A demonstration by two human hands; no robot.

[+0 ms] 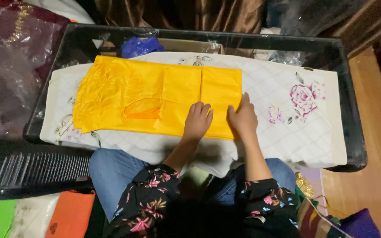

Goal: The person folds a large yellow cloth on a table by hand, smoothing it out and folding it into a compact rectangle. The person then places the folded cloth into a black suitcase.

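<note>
A bright yellow cloth (pixel 146 94) lies folded flat on a white quilted sheet with pink flower prints (pixel 287 128), which covers a dark glass table (pixel 351 110). My left hand (pixel 198 120) rests palm down on the cloth's near right part, fingers slightly apart. Just beside it, my right hand (pixel 243 117) presses flat on the cloth's right edge, fingers together and pointing away from me. Neither hand grips anything. An orange patch shows on the cloth near its middle.
A blue bag (pixel 141 45) and a cardboard box sit under the glass at the back. Brown curtains hang behind. Clear plastic bags lie at the left. Green and orange cloths (pixel 69 213) lie at the bottom left, more fabric at the bottom right. Wooden floor runs along the right.
</note>
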